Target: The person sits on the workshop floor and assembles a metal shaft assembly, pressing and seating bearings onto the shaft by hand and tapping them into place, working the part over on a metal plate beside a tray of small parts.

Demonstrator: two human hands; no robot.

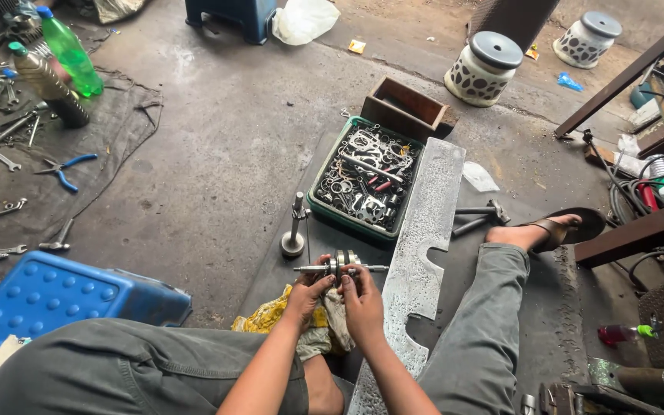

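Both of my hands hold a metal crankshaft point(340, 267) level in front of me, its thin shaft ends sticking out left and right. My left hand point(307, 293) grips it from the left, fingers up at the round webs. My right hand point(363, 303) grips it from the right, thumb and fingers on the webs. Under the hands lies a yellow and grey rag point(282, 317). I sit on the ground with my legs bent to either side, the right foot in a sandal point(555, 227).
A green crate point(318, 206) full of gaskets and small metal parts stands ahead, a wooden box point(405, 104) behind it. An upright metal stud on a round base point(294, 230), a long metal plate point(424, 223), a hammer point(479, 215), a blue stool point(48, 296), wrenches and blue pliers point(64, 169) on a cloth, bottles point(67, 54).
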